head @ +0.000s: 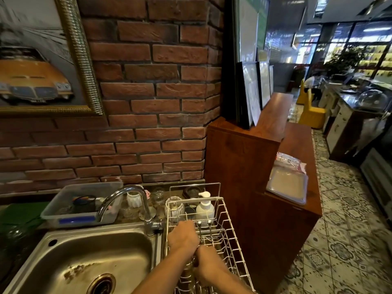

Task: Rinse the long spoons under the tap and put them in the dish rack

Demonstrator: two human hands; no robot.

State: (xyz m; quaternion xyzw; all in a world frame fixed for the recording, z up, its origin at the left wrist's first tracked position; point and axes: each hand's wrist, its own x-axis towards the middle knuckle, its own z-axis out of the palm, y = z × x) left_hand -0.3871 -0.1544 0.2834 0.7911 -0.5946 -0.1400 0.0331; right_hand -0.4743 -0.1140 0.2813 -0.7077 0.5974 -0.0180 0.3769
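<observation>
Head view. Two long spoons (204, 224) standing upright in white wire dish rack (224, 238), rounded metal ends up, shiny, side by side, just past left hand. Shafts thin, running down into rack's inner wire compartment; lower parts lost among wires. Rack just right of steel sink (89, 257), on tabletop edge, against wooden cabinet (244, 166).

Left hand (183, 237) over rack's left half, back of hand up, knuckles toward spoons, fingers curled downward; what they curl round hidden beneath hand, so grip cannot be told. Forearm entering from bottom edge, angled up and right.

Right hand (209, 265) directly below and right of left hand, touching it at thumb side, fingers bent down into rack. A dark object partly visible under both hands; identity unclear. Whether right hand pinches anything: cannot tell.

Tap (135, 200) curved chrome, spout pointing left over sink, no water visible. Sink basin with brownish residue near drain (102, 284). White pump bottle (204, 206) behind rack's far end, beside white ribbed cup (134, 198) and glass jars (158, 196). Clear plastic tub (82, 206) left of tap, holding dark items. Brick wall (148, 102) behind; framed picture of yellow car (31, 77) upper left. Flat wrapped tray (286, 187) on lower cabinet top at right. Patterned floor tiles (343, 230) at right.
</observation>
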